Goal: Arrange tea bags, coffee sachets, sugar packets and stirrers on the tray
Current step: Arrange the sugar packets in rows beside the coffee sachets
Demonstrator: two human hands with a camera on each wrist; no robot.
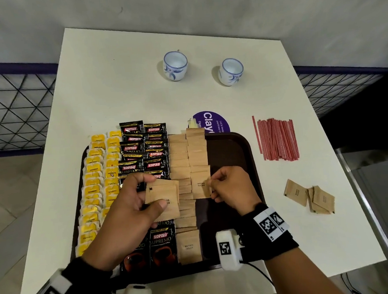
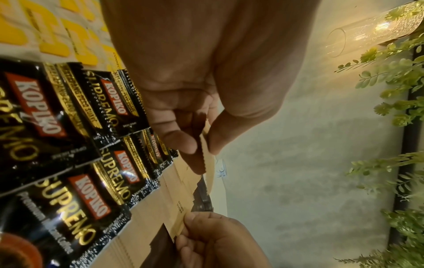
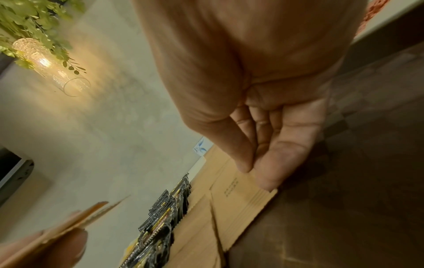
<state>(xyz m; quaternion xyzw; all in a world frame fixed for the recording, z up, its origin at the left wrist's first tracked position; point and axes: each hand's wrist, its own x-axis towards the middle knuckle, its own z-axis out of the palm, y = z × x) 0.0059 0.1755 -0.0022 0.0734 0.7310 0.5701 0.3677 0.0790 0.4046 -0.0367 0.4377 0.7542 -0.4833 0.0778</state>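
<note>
A dark brown tray (image 1: 230,153) carries yellow tea bags (image 1: 98,176) at its left, black coffee sachets (image 1: 142,150) beside them and brown sugar packets (image 1: 186,152) in two columns. My left hand (image 1: 152,193) pinches a small stack of sugar packets (image 1: 167,201) above the coffee and sugar rows; the left wrist view shows thumb and fingers (image 2: 183,141) clamped on the stack's edge. My right hand (image 1: 213,190) pinches one sugar packet (image 1: 200,185) lying at the near end of the right sugar column, as the right wrist view shows (image 3: 238,188). Red stirrers (image 1: 277,138) lie on the table right of the tray.
Three or so loose sugar packets (image 1: 311,196) lie on the white table (image 1: 116,95) near its right edge. Two blue-patterned cups (image 1: 175,65) (image 1: 231,71) stand at the back. A purple round sticker (image 1: 214,121) shows behind the tray. The tray's right strip is bare.
</note>
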